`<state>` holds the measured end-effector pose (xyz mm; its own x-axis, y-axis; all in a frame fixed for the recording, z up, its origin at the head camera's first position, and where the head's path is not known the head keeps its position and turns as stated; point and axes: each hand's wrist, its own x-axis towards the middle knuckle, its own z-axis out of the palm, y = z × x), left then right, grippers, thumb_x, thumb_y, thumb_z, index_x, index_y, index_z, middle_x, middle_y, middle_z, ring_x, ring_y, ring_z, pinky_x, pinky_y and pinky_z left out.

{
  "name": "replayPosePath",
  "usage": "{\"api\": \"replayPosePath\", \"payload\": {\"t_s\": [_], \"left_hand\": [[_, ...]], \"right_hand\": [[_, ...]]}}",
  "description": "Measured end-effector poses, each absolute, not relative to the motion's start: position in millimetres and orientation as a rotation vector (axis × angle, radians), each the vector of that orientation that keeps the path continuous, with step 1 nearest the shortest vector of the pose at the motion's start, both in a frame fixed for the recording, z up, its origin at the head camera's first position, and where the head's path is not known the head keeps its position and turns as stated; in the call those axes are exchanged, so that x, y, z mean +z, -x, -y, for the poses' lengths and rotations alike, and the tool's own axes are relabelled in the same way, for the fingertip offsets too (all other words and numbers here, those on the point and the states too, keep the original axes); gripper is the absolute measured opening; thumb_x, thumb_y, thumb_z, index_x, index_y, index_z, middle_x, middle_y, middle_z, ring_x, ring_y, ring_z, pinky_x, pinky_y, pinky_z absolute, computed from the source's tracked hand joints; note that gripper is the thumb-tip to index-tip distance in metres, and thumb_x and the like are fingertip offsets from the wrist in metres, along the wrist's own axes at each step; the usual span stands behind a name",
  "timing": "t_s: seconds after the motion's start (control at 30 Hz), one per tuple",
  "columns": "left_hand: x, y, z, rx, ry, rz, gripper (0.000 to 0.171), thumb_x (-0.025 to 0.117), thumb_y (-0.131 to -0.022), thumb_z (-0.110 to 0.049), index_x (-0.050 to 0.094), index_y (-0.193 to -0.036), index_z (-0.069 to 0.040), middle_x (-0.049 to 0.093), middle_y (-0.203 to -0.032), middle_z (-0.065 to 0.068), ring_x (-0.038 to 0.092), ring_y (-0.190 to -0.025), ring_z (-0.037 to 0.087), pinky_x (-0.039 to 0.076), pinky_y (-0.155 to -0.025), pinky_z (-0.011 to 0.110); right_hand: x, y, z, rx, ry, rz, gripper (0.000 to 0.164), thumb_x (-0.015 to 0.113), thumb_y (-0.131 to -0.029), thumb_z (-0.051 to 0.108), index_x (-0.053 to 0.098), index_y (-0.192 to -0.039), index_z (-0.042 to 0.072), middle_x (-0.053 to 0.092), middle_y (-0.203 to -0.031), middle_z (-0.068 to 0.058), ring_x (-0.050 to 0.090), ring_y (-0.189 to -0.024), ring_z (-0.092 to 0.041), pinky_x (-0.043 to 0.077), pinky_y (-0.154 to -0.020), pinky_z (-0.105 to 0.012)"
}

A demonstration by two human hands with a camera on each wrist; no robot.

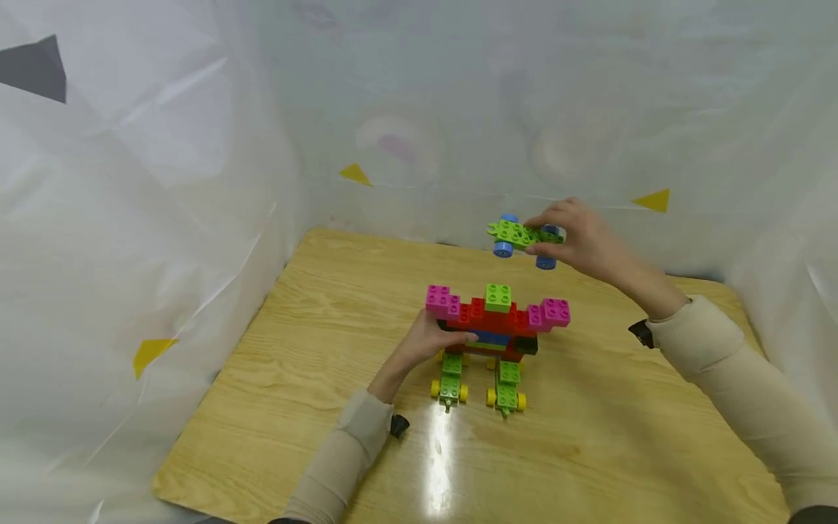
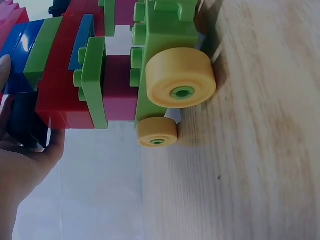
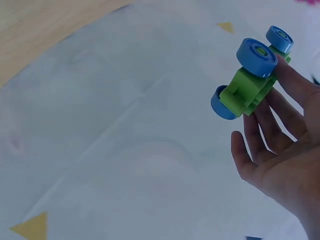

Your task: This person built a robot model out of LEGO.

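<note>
A figure built of toy building blocks (image 1: pixel 495 320) stands on the table, with a red body, stepped pink arms and a lime block on top. Its feet are two green wheeled bases; one green base (image 1: pixel 450 388) has yellow wheels (image 2: pixel 181 77). My left hand (image 1: pixel 428 340) grips the body's left side, thumb across the front, other fingers partly hidden behind. In the left wrist view that hand (image 2: pixel 30 165) is at a black block. Above and behind the figure, my right hand (image 1: pixel 579 240) pinches a green wheeled base (image 1: pixel 513 234) with blue wheels (image 3: pixel 256 57), held in the air.
The wooden table (image 1: pixel 314 306) reaches back to a whitish plastic sheet (image 1: pixel 458 109) that hangs behind and at both sides. Yellow triangles, such as one triangle (image 1: pixel 651 200), mark the sheet. A grey patch (image 1: pixel 36 69) shows at upper left.
</note>
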<state>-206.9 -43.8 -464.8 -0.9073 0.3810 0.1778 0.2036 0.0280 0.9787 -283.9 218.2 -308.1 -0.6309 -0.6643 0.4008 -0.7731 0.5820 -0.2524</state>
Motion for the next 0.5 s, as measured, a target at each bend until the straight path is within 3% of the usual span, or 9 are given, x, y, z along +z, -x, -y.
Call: {"api": "replayPosePath", "payload": {"t_s": [0.23,0.5], "left_hand": [[-447.6,202.8,45.4,2.006,-0.659,-2.160,0.057,0.076,-0.081,-0.001,0.046,-0.130,0.003,0.062,-0.121,0.016,0.059,-0.112,0.022,0.044,-0.098,0.037],[-448.6,204.7,44.7,2.016,-0.684,-2.129,0.054,0.075,-0.081,0.000,0.049,-0.129,0.000,0.061,-0.122,0.018,0.060,-0.111,0.025,0.047,-0.095,0.037]], "right_hand": [[-278.5,250.5,-202.8,0.554,-1.300,2.499,0.036,0.083,-0.076,0.014,0.072,-0.110,0.008,0.065,-0.095,-0.002,0.054,-0.087,-0.021,0.043,-0.069,-0.036],[-278.6,233.9,-186.4,0.463,-1.424,2.475,0.034,0.085,-0.073,0.020,0.075,-0.104,0.010,0.064,-0.088,0.001,0.051,-0.078,-0.016,0.041,-0.061,-0.031]]}}
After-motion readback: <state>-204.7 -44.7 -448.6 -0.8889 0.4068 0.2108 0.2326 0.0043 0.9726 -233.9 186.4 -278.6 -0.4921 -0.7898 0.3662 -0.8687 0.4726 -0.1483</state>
